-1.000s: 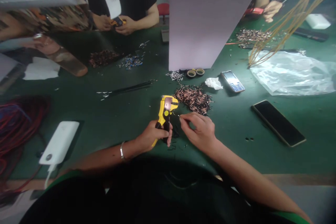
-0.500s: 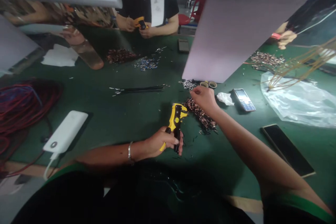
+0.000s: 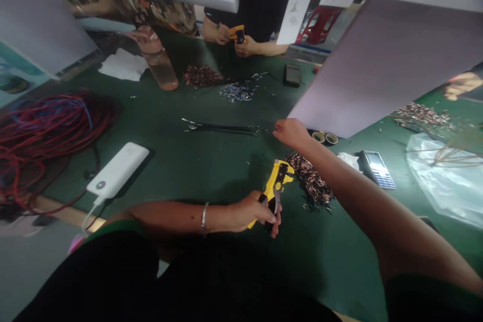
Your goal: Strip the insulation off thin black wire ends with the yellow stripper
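My left hand (image 3: pixel 260 213) is wrapped round the handles of a yellow and black wire stripper (image 3: pixel 278 181), its jaws pointing up and to the right. My right hand (image 3: pixel 292 133) is closed in a pinch just past the right ends of several thin black wires (image 3: pixel 226 128) lying side by side on the green table. Whatever its fingertips hold, if anything, is too small to make out. Below my right forearm lies a heap of coppery wire scraps (image 3: pixel 311 178), partly covered by the arm.
Two tape rolls (image 3: pixel 331 139) and a keypad phone (image 3: pixel 378 168) are to the right, by a purple-grey divider (image 3: pixel 339 70). A white power bank (image 3: pixel 117 170) and red cable coils (image 3: pixel 56 136) lie left. Across the table, a person holds a yellow tool (image 3: pixel 237 34).
The view has turned left, so things appear farther right. My right hand has moved left, from the small silver pieces by the tape rolls to the wire ends. My left hand keeps its grip.
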Action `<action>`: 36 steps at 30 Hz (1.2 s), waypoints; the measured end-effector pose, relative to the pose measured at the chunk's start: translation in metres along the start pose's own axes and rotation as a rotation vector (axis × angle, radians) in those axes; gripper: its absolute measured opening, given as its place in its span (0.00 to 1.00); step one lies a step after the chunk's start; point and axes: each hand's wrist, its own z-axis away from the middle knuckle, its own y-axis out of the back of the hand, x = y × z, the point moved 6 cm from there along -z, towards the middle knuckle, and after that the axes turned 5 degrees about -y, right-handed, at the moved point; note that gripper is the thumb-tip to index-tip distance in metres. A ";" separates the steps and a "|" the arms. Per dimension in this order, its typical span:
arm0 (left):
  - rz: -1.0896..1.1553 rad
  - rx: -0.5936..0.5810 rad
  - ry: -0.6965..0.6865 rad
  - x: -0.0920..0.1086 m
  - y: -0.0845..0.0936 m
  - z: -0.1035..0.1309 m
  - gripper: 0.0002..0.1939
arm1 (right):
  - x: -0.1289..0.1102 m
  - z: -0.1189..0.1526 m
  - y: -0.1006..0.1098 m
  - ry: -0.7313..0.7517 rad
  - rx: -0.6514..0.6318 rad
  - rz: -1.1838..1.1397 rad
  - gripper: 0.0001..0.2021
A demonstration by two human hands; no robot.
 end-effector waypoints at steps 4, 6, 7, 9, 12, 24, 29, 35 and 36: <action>-0.001 -0.016 0.019 -0.007 -0.003 0.002 0.14 | -0.065 -0.012 0.011 0.253 -0.045 0.028 0.15; 0.041 -0.021 0.030 -0.013 -0.004 0.001 0.15 | -0.099 -0.017 0.012 0.353 -0.060 0.042 0.16; 0.046 -0.016 0.035 -0.016 -0.003 0.000 0.16 | -0.114 -0.019 0.012 0.392 -0.067 0.051 0.17; 0.033 -0.004 0.034 -0.020 -0.001 -0.002 0.16 | -0.140 -0.023 0.010 0.443 -0.083 0.075 0.19; 0.041 0.005 0.018 -0.021 0.003 -0.004 0.15 | -0.162 -0.028 0.007 0.480 -0.100 0.114 0.21; 0.083 -0.032 0.082 -0.034 0.000 -0.002 0.14 | -0.185 -0.010 0.001 0.647 -0.085 0.166 0.17; 0.050 -0.059 0.079 -0.034 -0.002 -0.003 0.15 | -0.187 0.010 -0.001 0.719 -0.108 0.184 0.15; 0.053 -0.070 0.070 -0.036 -0.002 -0.003 0.15 | -0.188 0.016 0.003 0.723 -0.116 0.201 0.14; 0.051 -0.069 0.072 -0.036 -0.002 -0.003 0.15 | -0.188 0.016 0.004 0.718 -0.115 0.201 0.14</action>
